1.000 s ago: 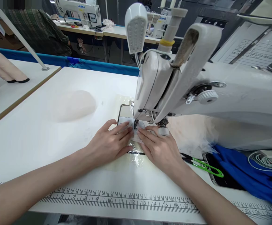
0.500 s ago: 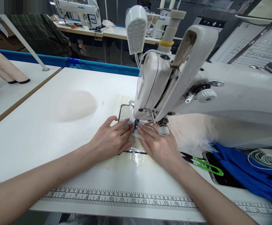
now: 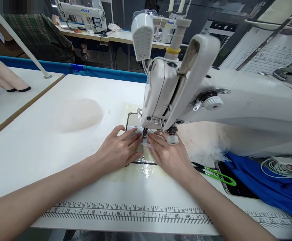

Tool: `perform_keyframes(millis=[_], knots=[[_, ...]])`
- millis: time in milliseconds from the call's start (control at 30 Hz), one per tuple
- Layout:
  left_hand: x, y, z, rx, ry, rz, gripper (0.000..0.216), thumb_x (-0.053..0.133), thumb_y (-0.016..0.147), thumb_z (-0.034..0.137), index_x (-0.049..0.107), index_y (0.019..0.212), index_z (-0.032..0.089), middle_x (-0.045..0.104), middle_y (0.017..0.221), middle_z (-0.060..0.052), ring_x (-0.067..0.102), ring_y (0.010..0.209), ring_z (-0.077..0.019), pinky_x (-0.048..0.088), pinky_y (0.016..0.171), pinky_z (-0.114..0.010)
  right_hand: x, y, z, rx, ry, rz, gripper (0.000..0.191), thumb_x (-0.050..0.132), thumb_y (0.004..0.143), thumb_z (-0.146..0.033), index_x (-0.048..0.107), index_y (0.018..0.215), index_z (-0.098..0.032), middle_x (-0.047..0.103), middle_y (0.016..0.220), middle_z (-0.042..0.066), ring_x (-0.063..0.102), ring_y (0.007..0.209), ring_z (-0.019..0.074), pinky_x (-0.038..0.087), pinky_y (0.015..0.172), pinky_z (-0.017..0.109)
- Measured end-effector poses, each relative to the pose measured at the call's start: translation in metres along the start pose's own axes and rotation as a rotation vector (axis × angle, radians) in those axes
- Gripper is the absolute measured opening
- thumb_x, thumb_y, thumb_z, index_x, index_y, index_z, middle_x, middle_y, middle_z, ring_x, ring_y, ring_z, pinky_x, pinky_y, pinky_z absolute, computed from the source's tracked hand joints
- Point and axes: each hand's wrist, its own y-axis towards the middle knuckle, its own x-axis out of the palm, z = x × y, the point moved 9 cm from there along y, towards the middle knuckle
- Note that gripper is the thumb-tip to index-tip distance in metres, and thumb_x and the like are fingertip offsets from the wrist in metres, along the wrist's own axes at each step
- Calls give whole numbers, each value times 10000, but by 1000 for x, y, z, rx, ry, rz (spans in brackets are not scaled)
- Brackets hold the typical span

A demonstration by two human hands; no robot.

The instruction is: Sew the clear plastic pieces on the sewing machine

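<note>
A white sewing machine (image 3: 158,90) stands over the table, its presser foot (image 3: 145,133) down between my hands. Under the foot lies a small piece of thin, sheer pale fabric (image 3: 147,145). My left hand (image 3: 122,145) rests flat just left of the foot, fingers stretched out with their tips on the fabric. From the right, my right hand (image 3: 169,152) lays its extended fingers on the same piece, partly hidden by the machine's head. Neither hand grips anything visible.
Right of my hand are green-handled snips (image 3: 220,175), a phone (image 3: 236,187), blue cloth (image 3: 274,190) and a coiled cable (image 3: 279,167). Sheer fabric (image 3: 203,140) lies beneath the machine arm. A ruler strip (image 3: 130,214) lines the front edge. A person (image 3: 37,38) sits beyond.
The camera view has shifted slightly, so the machine appears a little further left and lower. My hands hold nearly the same pose beside the presser foot.
</note>
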Motion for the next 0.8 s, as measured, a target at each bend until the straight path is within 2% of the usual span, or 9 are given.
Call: perform_keyframes(millis=[233,433,533,600,700,800], knots=[[3,-1,0,9,17,-6,363,447,989,366,619,1193,121,683,1197,-90,587,1181,-241,379,943,-420,-1,0,0,3,-5,10,296,495,956,-236,678,1165,-134,766,908,92,647,946,225,379,955,392],[-1,-1,2,13,35,28,352,468,978,374,633,1182,141,674,1214,-89,592,1173,-242,388,929,-419,1,0,1,3,7,-7,311,471,962,-226,668,1181,-128,762,888,94,635,963,220,355,974,393],[-1,-1,2,1,32,27,342,488,971,366,642,1178,142,669,1220,-91,590,1175,-248,394,922,-422,1,1,4,11,39,-11,342,442,984,-298,673,1172,-130,759,900,93,626,969,221,359,977,405],[0,0,2,-1,35,22,344,485,973,365,639,1187,143,666,1224,-94,589,1177,-251,397,918,-424,0,2,8,37,59,-11,364,423,993,-346,693,1137,-149,753,944,93,618,991,229,366,979,415],[-1,0,-4,0,61,3,360,468,980,379,630,1188,134,669,1221,-96,583,1186,-260,397,922,-438,-4,4,14,75,33,-30,315,435,983,-283,725,1055,-181,744,1000,84,611,1028,239,365,1003,426],[-13,0,-15,-68,185,54,293,489,973,323,652,1102,117,713,1122,-100,624,1105,-276,403,879,-452,-14,4,15,67,37,-8,302,464,966,-263,753,916,-191,752,918,67,636,930,218,346,1038,426]])
